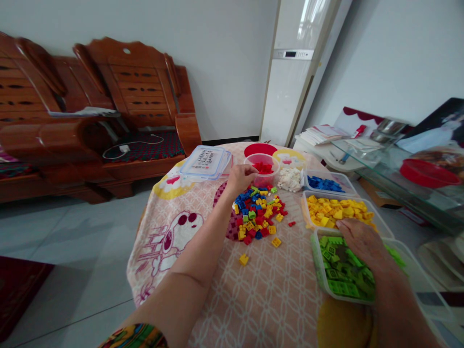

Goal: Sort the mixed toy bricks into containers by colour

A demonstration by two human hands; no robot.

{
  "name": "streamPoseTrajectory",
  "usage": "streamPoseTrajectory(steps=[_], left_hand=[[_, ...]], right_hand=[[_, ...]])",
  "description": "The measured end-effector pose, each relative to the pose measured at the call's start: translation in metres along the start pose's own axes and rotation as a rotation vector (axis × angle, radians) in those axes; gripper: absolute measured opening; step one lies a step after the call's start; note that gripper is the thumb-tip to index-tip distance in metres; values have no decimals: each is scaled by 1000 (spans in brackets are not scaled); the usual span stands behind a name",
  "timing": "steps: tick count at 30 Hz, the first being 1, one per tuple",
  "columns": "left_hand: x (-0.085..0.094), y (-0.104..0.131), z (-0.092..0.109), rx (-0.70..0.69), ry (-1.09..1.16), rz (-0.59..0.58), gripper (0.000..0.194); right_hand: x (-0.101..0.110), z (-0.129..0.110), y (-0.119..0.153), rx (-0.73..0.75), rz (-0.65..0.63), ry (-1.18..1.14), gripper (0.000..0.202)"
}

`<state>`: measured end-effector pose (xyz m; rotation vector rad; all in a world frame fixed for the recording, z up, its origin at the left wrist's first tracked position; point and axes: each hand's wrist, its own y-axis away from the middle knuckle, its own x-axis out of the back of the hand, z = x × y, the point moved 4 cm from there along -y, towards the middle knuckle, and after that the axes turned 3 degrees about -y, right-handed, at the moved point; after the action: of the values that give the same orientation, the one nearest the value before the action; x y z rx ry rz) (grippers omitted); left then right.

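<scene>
My left hand (pixel 242 178) is at the near left rim of a round clear tub holding red bricks (pixel 263 168). Its fingers are bent together, and anything between them is too small to make out. My right hand (pixel 358 237) hangs over the boxes on the right, fingertips by the edge of the yellow bricks (pixel 337 210) and palm above the green bricks (pixel 340 266); what it holds, if anything, is hidden. A mixed pile of red, blue, yellow and green bricks (pixel 258 212) lies between my hands. Beyond the yellow box sits a box of blue bricks (pixel 325 183).
White pieces (pixel 290 179) lie beside the tub. Clear lids (pixel 203 162) rest at the table's back left, and a red lid (pixel 257 149) behind the tub. Stray yellow bricks (pixel 244 259) lie on the patterned cloth (pixel 253 299). A glass shelf (pixel 384 164) stands at right.
</scene>
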<state>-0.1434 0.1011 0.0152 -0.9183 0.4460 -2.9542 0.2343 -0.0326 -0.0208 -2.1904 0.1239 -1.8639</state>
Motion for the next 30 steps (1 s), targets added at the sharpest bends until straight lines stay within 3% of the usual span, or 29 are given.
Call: streamPoseTrajectory(steps=[5,9,11,17,24,30], left_hand=[[2,12,15,-92,-271,-292,15],[-13,24,26,-127,-398,-547,12],[-23,28,31,-162,-490,-602,14],[-40,37,37,-208,-743,-589,38],[-36,39,42,-244,-795,-598,34],[-34,29,33,-215,-713,-416,37]], right_hand=[[-1,1,0,0,6,1,37],[-3,3,1,2,-1,8,38],[-3,3,1,6,-7,7,39],[-3,3,1,2,-2,14,37],[-3,2,2,31,12,-5,37],[-2,2,1,17,11,7,37]])
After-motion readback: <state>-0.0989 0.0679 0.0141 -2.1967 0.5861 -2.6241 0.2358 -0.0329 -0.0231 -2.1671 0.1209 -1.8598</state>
